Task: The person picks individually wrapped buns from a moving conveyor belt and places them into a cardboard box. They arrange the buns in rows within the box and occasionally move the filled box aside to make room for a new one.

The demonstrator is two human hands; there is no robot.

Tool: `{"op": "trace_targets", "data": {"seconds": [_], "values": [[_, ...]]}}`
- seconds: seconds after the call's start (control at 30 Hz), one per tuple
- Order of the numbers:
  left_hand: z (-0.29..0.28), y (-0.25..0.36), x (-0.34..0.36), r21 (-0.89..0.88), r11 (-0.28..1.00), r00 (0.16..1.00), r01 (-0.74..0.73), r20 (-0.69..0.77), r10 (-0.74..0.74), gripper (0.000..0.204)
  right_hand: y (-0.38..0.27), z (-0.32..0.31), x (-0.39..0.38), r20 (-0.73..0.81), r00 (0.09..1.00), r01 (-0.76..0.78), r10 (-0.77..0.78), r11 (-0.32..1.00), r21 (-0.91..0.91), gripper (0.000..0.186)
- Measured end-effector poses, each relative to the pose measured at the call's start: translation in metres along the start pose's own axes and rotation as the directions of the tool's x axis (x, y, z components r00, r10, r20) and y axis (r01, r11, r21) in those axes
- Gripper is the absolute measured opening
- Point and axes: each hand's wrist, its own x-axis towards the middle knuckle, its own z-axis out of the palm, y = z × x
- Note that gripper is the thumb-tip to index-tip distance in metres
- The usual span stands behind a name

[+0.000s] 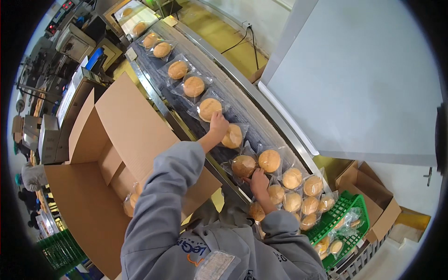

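While our left hand (218,126), fingers bent, touches a bagged bun (208,108) on the conveyor (212,63), our right hand (259,182) meets a nearer bagged bun (243,165); we cannot tell whether either grips. A carton (133,116) stands to our left, 1 green crate (342,203) to our right.

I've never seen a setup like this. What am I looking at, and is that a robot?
No robot: it's a person in a grey jacket, working bare-handed. A wide fisheye camera worn on the head looks down, so straight edges bend. Round bagged buns lie along a conveyor. The left hand touches one bun; the right hand is at another, closer to the body. How firmly either grips, I can't tell. To the left stands an open cardboard box with buns inside; to the right, a green crate holds more.
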Motion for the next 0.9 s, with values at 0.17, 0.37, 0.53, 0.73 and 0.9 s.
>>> {"op": "trace_targets", "data": {"seconds": [0.17, 0.37, 0.53, 0.73, 0.9], "values": [[0.018, 0.001, -0.033, -0.224, 0.807, 0.838, 0.546, 0.121, -0.533, 0.023, -0.015, 0.008, -0.01, -0.161, 0.985, -0.037, 0.063, 0.987, 0.16, 0.067], [0.005, -0.005, -0.039, -0.439, 0.892, 0.97, -0.108, -0.243, -0.003, 0.016, -0.036, 0.01, -0.013, -0.249, 0.957, -0.105, 0.149, 0.978, 0.18, 0.063], [-0.091, -0.021, -0.119, -0.856, 0.333, 0.802, -0.395, -0.498, -0.329, 0.022, -0.027, 0.015, 0.03, -0.308, 0.915, -0.215, 0.263, 0.96, 0.181, 0.031], [-0.111, -0.121, -0.327, -0.881, -0.107, 0.664, -0.461, -0.263, -0.7, 0.021, -0.122, -0.105, -0.029, -0.361, 0.932, 0.234, 0.038, 0.696, 0.679, 0.013], [-0.036, -0.182, -0.468, -0.952, -0.1, 0.317, -0.29, 0.003, -0.948, 0.018, -0.271, -0.151, -0.139, -0.271, 0.887, 0.347, -0.374, 0.153, 0.925, 0.005]]}}
